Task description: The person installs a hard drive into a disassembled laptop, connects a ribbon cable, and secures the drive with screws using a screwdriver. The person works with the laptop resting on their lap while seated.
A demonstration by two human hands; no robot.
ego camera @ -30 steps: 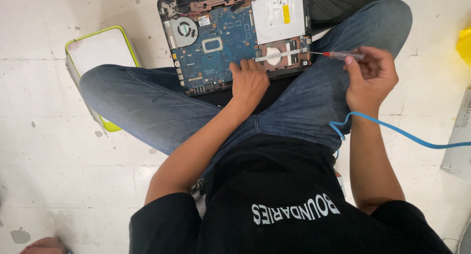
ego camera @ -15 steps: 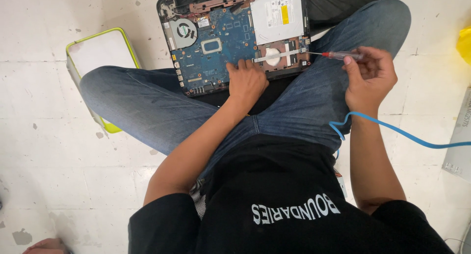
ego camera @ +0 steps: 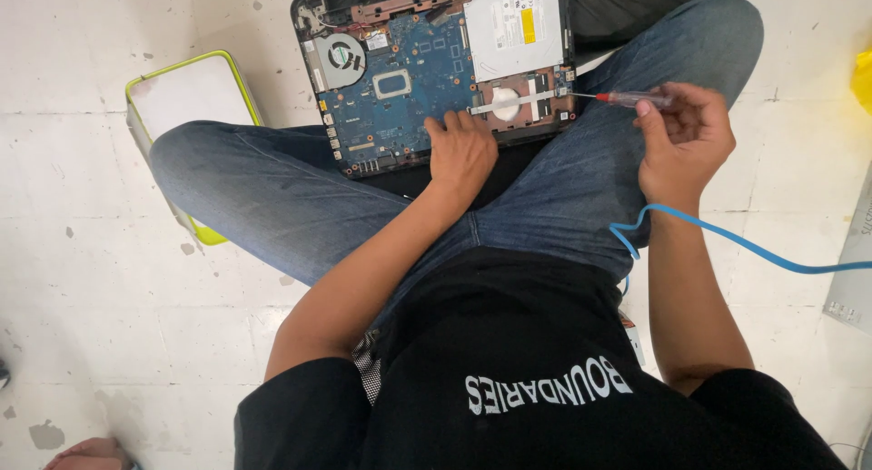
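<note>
An opened laptop [ego camera: 427, 70] rests on my crossed legs, its blue circuit board, round fan and silver optical drive exposed. My left hand [ego camera: 461, 154] lies on the near edge of the board, fingers curled and pressing down on it. My right hand [ego camera: 683, 138] grips a thin screwdriver [ego camera: 627, 98] with a clear red-tipped handle. The shaft points left, its tip at the right edge of the laptop beside the brown frame under the drive.
A white tray with a yellow-green rim [ego camera: 186, 102] lies on the tiled floor, partly under my left knee. A blue cable [ego camera: 754, 250] runs from my right wrist off to the right. A yellow object [ego camera: 863, 79] sits at the right edge.
Both hands and the screwdriver hold nearly the same pose; only the view has shifted slightly.
</note>
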